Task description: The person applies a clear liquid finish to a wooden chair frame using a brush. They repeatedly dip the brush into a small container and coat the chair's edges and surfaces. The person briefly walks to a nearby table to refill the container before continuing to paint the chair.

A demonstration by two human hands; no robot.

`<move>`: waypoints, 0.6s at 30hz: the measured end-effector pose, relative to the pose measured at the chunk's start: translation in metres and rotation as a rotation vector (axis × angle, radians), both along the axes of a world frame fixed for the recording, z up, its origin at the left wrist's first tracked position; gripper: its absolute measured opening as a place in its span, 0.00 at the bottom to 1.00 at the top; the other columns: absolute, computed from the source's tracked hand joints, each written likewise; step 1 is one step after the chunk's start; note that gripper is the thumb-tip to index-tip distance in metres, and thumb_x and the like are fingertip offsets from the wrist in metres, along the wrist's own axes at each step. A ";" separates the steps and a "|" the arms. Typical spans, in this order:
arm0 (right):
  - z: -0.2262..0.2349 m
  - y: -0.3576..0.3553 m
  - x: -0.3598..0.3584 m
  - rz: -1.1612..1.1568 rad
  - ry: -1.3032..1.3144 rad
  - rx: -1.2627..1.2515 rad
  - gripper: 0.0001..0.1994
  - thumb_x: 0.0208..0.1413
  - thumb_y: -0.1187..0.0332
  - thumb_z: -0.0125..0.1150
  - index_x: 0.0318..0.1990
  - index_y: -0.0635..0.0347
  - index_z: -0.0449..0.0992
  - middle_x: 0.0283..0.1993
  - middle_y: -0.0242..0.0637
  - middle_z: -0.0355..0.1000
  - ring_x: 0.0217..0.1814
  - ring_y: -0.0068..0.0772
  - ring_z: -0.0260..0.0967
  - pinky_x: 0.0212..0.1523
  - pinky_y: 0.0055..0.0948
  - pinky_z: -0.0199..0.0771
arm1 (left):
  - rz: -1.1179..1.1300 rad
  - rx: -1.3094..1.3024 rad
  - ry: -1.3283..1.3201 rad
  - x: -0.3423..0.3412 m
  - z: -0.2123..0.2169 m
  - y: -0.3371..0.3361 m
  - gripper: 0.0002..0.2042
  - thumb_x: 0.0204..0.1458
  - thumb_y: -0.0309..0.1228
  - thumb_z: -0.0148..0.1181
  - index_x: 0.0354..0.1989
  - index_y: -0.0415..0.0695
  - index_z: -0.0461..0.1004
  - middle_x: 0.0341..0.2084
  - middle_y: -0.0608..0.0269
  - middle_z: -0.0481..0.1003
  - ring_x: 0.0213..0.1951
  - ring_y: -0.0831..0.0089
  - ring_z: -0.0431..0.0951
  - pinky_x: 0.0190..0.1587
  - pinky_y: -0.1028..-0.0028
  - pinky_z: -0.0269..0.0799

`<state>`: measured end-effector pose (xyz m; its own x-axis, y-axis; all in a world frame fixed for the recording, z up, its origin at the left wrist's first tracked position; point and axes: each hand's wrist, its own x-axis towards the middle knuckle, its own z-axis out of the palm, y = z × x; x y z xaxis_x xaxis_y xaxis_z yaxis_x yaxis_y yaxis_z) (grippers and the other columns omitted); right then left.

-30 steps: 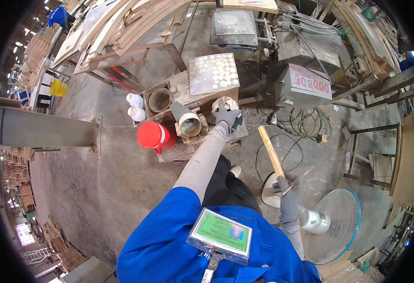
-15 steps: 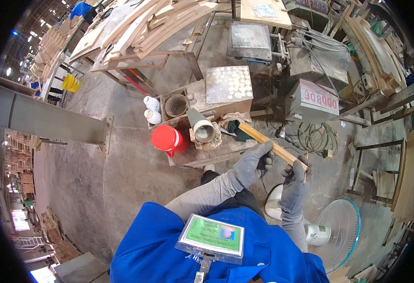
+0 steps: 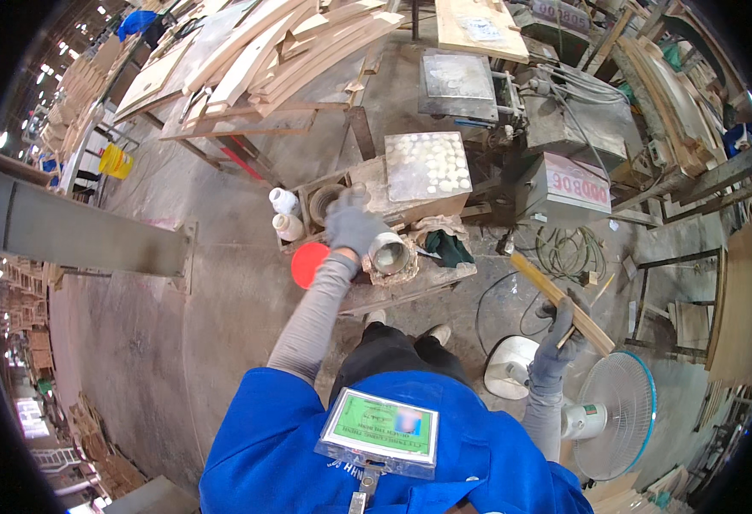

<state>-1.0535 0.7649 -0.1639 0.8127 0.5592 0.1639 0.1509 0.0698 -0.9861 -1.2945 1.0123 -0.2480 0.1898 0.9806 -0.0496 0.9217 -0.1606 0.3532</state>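
Observation:
My left hand (image 3: 352, 224), in a grey glove, reaches over the low wooden stand beside a round ribbed pot (image 3: 319, 206). Motion smears its fingers, so what they hold, if anything, cannot be made out. Just under the wrist are a red lidded container (image 3: 309, 264) and an open metal can (image 3: 389, 257) in a crusted holder. On the right, my gloved right hand (image 3: 558, 332) is closed around a wooden strip (image 3: 556, 293), which slants from upper left to lower right. A thin stick (image 3: 599, 293) also sticks out from that hand.
Two white bottles (image 3: 284, 202) stand left of the pot. A block topped with pale round spots (image 3: 427, 167) and a dark green cloth (image 3: 448, 247) lie right of it. A fan (image 3: 611, 415) stands near my right arm; coiled cable (image 3: 571, 257) lies on the floor.
My left hand has let go of the wooden strip and moved left and away to the pot. My right hand has carried the strip a little right and nearer me.

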 end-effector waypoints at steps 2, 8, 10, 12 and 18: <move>-0.001 -0.008 -0.003 -0.038 -0.115 -0.025 0.11 0.58 0.70 0.52 0.45 0.68 0.70 0.32 0.39 0.70 0.28 0.24 0.68 0.28 0.21 0.69 | 0.051 0.016 0.010 -0.031 -0.039 0.029 0.29 0.42 0.45 0.58 0.54 0.49 0.64 0.49 0.51 0.70 0.49 0.56 0.69 0.51 0.61 0.65; -0.004 -0.026 -0.017 -0.130 -0.127 -0.076 0.11 0.57 0.67 0.53 0.43 0.66 0.69 0.25 0.35 0.68 0.23 0.20 0.64 0.25 0.18 0.64 | 0.187 -0.630 -1.037 -0.037 -0.103 0.021 0.16 0.47 0.33 0.59 0.40 0.32 0.74 0.34 0.57 0.77 0.36 0.75 0.75 0.40 0.76 0.69; -0.002 -0.028 -0.024 -0.149 -0.114 -0.053 0.09 0.56 0.68 0.54 0.39 0.65 0.69 0.24 0.34 0.67 0.22 0.20 0.64 0.24 0.18 0.63 | 0.054 -0.646 -0.741 -0.028 -0.093 0.003 0.15 0.49 0.34 0.58 0.40 0.34 0.75 0.31 0.61 0.77 0.32 0.78 0.74 0.37 0.76 0.69; -0.001 -0.025 -0.032 -0.135 -0.053 -0.084 0.08 0.56 0.68 0.55 0.37 0.63 0.68 0.23 0.34 0.66 0.22 0.20 0.64 0.23 0.18 0.63 | 0.005 -0.569 -0.803 -0.029 -0.110 -0.015 0.15 0.50 0.34 0.58 0.40 0.35 0.75 0.31 0.63 0.77 0.30 0.79 0.73 0.34 0.77 0.69; 0.035 -0.021 -0.043 -0.174 0.014 -0.067 0.07 0.56 0.70 0.55 0.37 0.64 0.68 0.28 0.35 0.68 0.24 0.22 0.66 0.24 0.19 0.66 | 0.069 -0.796 -1.215 -0.049 0.000 -0.008 0.15 0.53 0.35 0.55 0.43 0.37 0.73 0.34 0.62 0.76 0.34 0.75 0.76 0.34 0.75 0.75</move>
